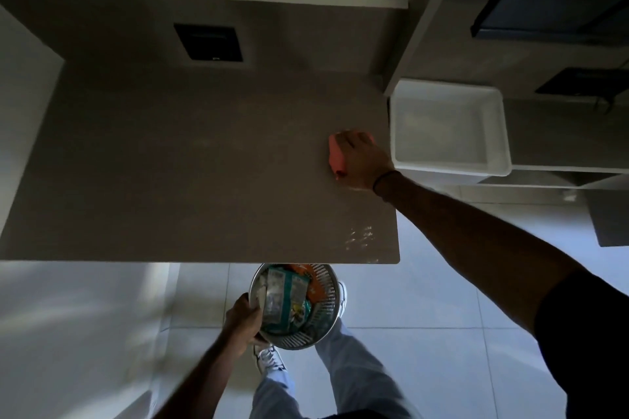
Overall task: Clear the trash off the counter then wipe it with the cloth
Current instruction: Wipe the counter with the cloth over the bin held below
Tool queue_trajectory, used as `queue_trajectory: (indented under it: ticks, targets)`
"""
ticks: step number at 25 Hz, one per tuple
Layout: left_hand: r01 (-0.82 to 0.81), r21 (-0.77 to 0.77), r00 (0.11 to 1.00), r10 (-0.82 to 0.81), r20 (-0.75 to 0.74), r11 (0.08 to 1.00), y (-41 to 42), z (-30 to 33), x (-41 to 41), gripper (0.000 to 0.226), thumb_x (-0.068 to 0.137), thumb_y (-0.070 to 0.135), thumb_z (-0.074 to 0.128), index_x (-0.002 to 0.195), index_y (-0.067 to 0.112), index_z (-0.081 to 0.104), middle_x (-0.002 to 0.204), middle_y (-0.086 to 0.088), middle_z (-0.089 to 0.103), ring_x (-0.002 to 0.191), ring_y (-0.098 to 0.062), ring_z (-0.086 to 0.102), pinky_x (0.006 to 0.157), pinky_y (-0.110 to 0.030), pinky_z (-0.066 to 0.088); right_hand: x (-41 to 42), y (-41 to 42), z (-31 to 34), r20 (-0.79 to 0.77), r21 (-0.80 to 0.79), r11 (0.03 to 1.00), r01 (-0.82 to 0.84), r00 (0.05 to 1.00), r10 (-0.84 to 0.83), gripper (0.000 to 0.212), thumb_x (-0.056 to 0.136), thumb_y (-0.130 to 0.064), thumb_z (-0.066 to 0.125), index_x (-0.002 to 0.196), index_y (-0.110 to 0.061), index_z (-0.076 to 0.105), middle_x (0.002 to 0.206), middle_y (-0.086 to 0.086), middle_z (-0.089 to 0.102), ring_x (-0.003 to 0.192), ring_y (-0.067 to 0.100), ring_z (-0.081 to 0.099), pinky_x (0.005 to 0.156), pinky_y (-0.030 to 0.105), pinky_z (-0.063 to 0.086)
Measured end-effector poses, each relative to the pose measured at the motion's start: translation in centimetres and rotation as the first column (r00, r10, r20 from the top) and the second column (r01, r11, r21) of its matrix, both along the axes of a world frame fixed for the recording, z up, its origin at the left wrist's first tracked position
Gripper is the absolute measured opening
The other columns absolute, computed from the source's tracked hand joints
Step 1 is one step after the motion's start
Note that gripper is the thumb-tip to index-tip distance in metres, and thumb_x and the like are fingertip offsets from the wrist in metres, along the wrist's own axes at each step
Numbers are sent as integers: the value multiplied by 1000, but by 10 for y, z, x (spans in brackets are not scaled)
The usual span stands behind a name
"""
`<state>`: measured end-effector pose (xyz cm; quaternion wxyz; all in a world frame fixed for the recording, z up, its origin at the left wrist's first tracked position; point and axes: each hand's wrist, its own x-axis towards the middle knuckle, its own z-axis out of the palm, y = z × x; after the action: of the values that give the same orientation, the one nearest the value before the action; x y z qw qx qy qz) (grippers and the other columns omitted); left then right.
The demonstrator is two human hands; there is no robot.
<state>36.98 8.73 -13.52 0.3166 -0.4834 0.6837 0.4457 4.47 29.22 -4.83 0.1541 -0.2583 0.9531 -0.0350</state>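
A folded orange-pink cloth (337,156) lies on the brown counter (190,163) near its right edge, and my right hand (362,160) presses down on it, covering most of it. My left hand (243,321) grips the rim of a perforated metal bin (315,320), held just below the counter's front edge. Inside the bin sit crumpled wrappers (284,299), teal, white and orange. The counter surface shows no loose trash.
A white plastic tub (497,133) stands on a lower shelf just right of the counter. A dark socket panel (209,42) is set in the back wall. Faint wet streaks (360,236) glint near the counter's front right corner. My legs and shoes stand on pale floor tiles (425,299).
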Motion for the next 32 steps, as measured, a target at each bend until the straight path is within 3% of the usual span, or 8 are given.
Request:
queue_trajectory:
  ticks: [3, 7, 12, 15, 21, 25, 28, 32]
  targets:
    - [1, 22, 1000, -1, 2, 1000, 0, 5, -5, 16, 101, 20, 58, 114, 11, 61, 108, -21, 69, 63, -26, 73, 41, -35, 62, 11, 4, 0, -42, -135, 991, -6, 999, 0, 93, 70, -52, 76, 144, -7, 40, 145, 19, 42, 134, 42, 40, 107, 51, 43]
    - [43, 53, 999, -43, 1, 998, -2, 8, -6, 18, 101, 18, 61, 116, 9, 59, 111, -23, 70, 77, -34, 78, 45, -35, 63, 6, -6, 3, 29, -37, 998, 54, 998, -53, 71, 81, -31, 72, 144, -15, 44, 149, 13, 44, 137, 39, 40, 107, 51, 44]
    - [70, 21, 997, -70, 10, 997, -2, 16, -5, 22, 99, 11, 58, 120, 5, 60, 117, -28, 70, 81, -42, 80, 55, -52, 67, 60, 31, 13, 78, -91, 995, 52, 996, -45, 60, 85, -21, 66, 143, -19, 50, 151, 6, 46, 141, 32, 39, 113, 44, 40]
    - [59, 29, 998, -59, 5, 998, -4, 20, -1, 24, 97, 7, 60, 121, 6, 60, 122, -27, 66, 89, -46, 78, 64, -61, 67, 116, 54, 15, 70, -166, 973, 159, 986, -149, 56, 83, -23, 68, 138, -22, 56, 145, 3, 54, 134, 32, 49, 103, 46, 50]
    - [78, 88, 997, -76, -24, 993, -13, 22, 9, 26, 99, 11, 63, 123, 0, 57, 123, -29, 67, 92, -45, 78, 72, -59, 67, 215, 46, 13, -15, -203, 895, 397, 913, -409, 57, 73, -13, 68, 128, -25, 62, 132, 0, 63, 116, 34, 59, 82, 42, 59]
    - [91, 99, 995, -85, -60, 991, -18, 26, 14, 29, 98, 15, 67, 122, -1, 61, 122, -30, 69, 94, -46, 77, 74, -61, 67, 255, -1, 14, 71, -328, 869, 372, 926, -370, 39, 73, -17, 67, 110, -27, 72, 108, 0, 75, 95, 24, 67, 71, 32, 59]
    - [103, 106, 993, -96, -71, 989, -26, 27, 17, 28, 98, 14, 67, 121, 0, 61, 120, -29, 70, 88, -45, 79, 72, -60, 67, 259, -25, 25, 356, -474, 722, 504, 860, -367, 32, 69, -24, 62, 98, -25, 76, 85, -6, 76, 74, 13, 70, 63, 21, 53]
    - [134, 82, 989, -129, -67, 987, -37, 29, 21, 25, 101, 14, 62, 123, 3, 57, 118, -27, 70, 88, -42, 79, 67, -55, 68, 212, 8, 37, 285, -555, 441, 705, 660, -696, 43, 65, -34, 51, 102, -27, 72, 78, -11, 70, 72, 10, 66, 54, 14, 40]
